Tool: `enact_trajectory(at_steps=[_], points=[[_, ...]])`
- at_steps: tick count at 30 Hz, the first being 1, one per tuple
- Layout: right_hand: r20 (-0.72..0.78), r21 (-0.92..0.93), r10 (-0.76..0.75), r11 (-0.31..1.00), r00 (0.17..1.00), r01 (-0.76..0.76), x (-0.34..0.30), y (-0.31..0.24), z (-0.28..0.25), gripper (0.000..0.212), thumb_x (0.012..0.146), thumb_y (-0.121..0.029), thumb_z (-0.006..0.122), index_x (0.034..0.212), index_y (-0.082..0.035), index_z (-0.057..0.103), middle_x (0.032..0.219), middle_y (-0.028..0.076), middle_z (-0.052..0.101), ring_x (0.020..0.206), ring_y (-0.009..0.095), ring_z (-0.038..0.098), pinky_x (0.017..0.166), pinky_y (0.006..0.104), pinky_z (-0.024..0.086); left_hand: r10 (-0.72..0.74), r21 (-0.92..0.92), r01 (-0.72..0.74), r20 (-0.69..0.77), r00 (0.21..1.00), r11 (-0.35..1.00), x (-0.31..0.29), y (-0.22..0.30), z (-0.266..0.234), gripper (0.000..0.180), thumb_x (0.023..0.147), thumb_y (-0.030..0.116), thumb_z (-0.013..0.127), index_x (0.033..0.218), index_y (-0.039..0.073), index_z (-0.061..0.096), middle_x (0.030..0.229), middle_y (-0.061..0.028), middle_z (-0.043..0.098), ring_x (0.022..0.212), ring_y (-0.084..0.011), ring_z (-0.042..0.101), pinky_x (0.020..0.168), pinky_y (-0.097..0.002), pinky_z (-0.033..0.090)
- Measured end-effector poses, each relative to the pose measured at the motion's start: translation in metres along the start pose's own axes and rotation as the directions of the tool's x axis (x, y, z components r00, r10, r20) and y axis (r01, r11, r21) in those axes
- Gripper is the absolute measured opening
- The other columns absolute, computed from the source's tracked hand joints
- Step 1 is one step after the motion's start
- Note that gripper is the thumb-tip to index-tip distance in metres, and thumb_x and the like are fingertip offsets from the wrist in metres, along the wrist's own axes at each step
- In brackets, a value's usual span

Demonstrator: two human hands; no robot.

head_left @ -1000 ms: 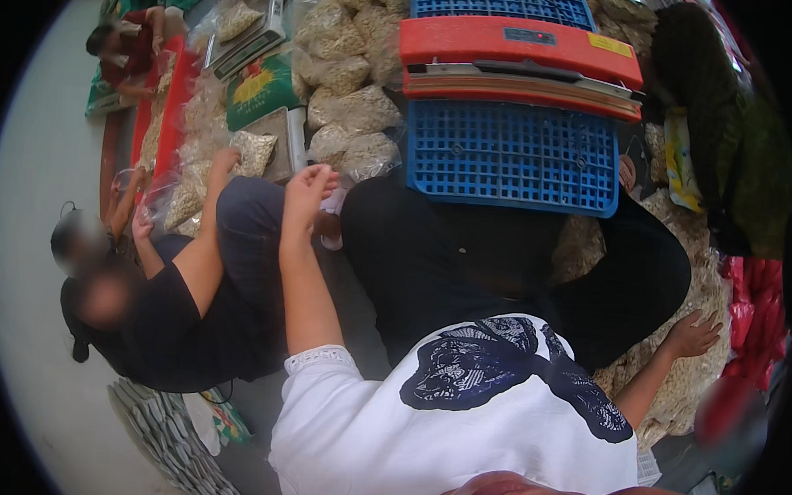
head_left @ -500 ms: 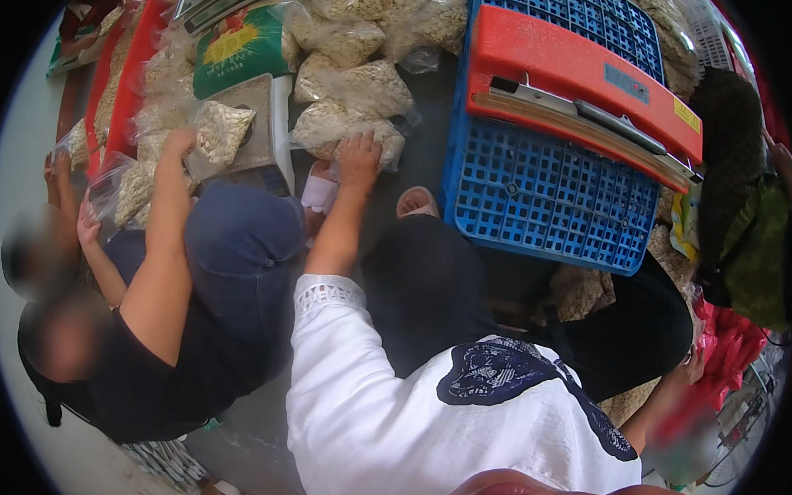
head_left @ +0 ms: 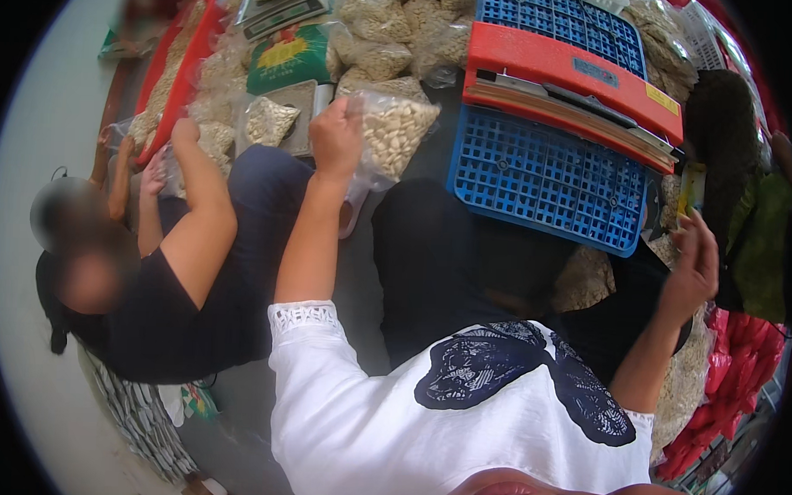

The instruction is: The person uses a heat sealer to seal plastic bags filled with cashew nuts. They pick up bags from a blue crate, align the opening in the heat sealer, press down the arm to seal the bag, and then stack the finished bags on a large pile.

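My left hand is closed on the gathered top of a clear plastic bag of pale, seed-like pieces. It is lifted over the floor, left of the blue crate. On the right, my right hand is raised beyond the crate's corner, fingers stretched out, with nothing visible in them. A long red bag sealer with a metal bar lies across the upturned blue plastic crate. More filled bags are heaped behind the lifted one.
To my left a person in dark clothes reaches toward bags by a red tray. Scales, one bearing a filled bag, stand near a green printed sack. Red bags and a dark-clad person are at right.
My left hand has picked up a filled bag from the heap and brought it up and slightly left. My right hand has risen from low at the right edge. My view has shifted slightly.
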State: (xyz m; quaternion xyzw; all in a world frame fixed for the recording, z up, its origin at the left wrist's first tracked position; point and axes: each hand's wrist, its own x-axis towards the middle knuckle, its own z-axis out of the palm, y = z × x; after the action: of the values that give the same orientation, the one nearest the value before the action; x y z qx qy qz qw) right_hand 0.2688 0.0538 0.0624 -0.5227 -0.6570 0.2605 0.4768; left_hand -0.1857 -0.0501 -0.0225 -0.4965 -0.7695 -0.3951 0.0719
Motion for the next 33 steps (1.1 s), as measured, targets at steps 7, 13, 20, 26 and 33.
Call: enact_trajectory(at_steps=[7,13,20,26,33], points=[[0.415,0.329,-0.491,0.866,0.766,0.378,-0.009,-0.114,0.133,0.051,0.072,-0.012,0.074,0.121,-0.008,0.057,0.115,0.009,0.059,0.077,0.020,0.061,0.067,0.0301,0.050,0.318,-0.315,-0.305,-0.010,0.948,0.899,0.035,0.159,-0.051,0.032,0.091,0.025,0.059,0.075,-0.002,0.060,0.052,-0.0061,0.048,0.052,-0.0076,0.043,0.047,-0.0283,0.036],[0.278,0.058,-0.358,0.932,0.891,0.357,0.020,-0.043,0.127,0.011,0.073,-0.007,0.066,0.083,-0.003,0.063,0.079,0.010,0.062,0.068,0.028,0.061,0.065,0.0349,0.049,-0.053,-0.378,0.367,0.632,0.773,0.850,0.045,0.205,0.000,0.039,0.069,0.033,0.079,0.063,0.002,0.057,0.052,-0.0035,0.050,0.047,-0.0116,0.046,0.045,-0.0295,0.037],[0.278,0.083,-0.002,0.996,0.960,-0.022,-0.017,0.100,0.058,0.033,0.079,0.006,0.054,0.106,-0.007,0.068,0.076,0.006,0.060,0.069,0.013,0.057,0.065,0.0241,0.044,-0.256,-0.313,0.809,0.838,0.482,0.497,-0.024,0.135,0.072,0.023,0.078,0.016,0.074,0.076,0.012,0.051,0.062,0.0034,0.051,0.047,-0.0051,0.047,0.039,-0.0181,0.034],[0.265,0.191,0.173,0.955,0.949,-0.227,-0.026,0.081,0.068,0.029,0.087,-0.007,0.058,0.115,-0.008,0.064,0.083,0.005,0.062,0.071,0.010,0.054,0.067,0.0244,0.045,-0.295,-0.260,0.605,0.689,0.662,0.752,-0.010,0.159,0.034,0.020,0.079,0.014,0.072,0.078,0.006,0.054,0.065,0.0010,0.055,0.050,-0.0052,0.052,0.041,-0.0178,0.040],[0.176,0.277,0.031,0.958,0.984,-0.080,-0.017,0.098,0.067,0.019,0.088,-0.020,0.066,0.091,-0.002,0.069,0.070,-0.001,0.060,0.066,0.006,0.053,0.062,0.0206,0.042,-0.299,-0.238,0.671,0.757,0.581,0.702,0.006,0.162,0.015,0.021,0.081,0.017,0.070,0.076,0.008,0.051,0.060,-0.0012,0.057,0.045,-0.0071,0.053,0.039,-0.0189,0.039]])
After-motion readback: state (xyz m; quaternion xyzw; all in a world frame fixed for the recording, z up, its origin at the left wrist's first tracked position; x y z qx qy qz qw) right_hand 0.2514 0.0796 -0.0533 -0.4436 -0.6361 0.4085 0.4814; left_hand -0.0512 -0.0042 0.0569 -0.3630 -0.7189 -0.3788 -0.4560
